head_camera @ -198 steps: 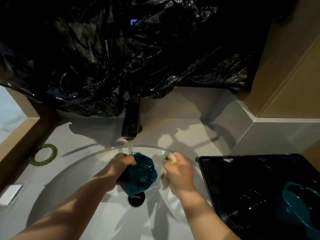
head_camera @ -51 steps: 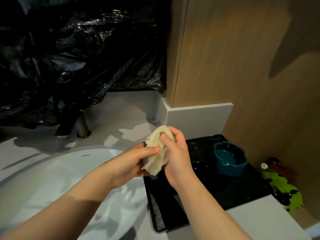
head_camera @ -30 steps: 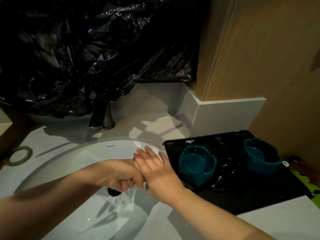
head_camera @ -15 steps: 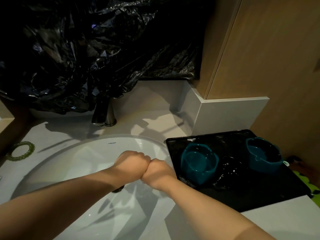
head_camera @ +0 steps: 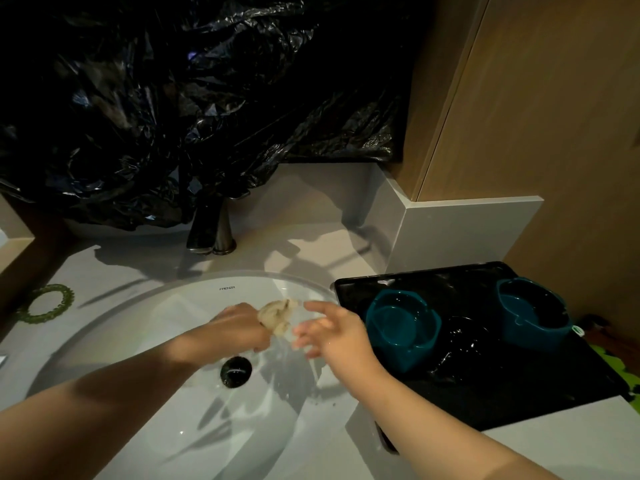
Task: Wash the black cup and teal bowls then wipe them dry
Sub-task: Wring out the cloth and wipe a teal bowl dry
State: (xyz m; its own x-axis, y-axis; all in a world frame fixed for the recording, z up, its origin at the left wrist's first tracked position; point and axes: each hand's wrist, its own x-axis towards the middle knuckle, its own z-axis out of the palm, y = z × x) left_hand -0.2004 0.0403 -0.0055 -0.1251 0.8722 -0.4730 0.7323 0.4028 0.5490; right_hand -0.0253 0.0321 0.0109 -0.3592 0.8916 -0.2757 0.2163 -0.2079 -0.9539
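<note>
Mid-frame over the sink (head_camera: 138,327), the left hand (head_camera: 239,323) grips a wadded cloth (head_camera: 277,315). The right hand (head_camera: 332,336) hangs beside it, fingers spread. On the tray (head_camera: 502,393) at right, the cup (head_camera: 464,337) sits between the near bowl (head_camera: 401,329) and the far bowl (head_camera: 533,313). Faucet (head_camera: 207,226) and plastic (head_camera: 173,98) above; ring (head_camera: 45,304) at left.

Two teal bowls (head_camera: 403,329) and a glossy black cup (head_camera: 465,336) sit on a black tray (head_camera: 519,393). White sink (head_camera: 138,327), beige cloth (head_camera: 277,315), green beaded ring (head_camera: 45,304), black crinkled plastic sheet (head_camera: 173,98).

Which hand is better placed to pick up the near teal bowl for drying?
Right. The right hand is open and next to the near bowl; the left hand grips the cloth over the sink.
</note>
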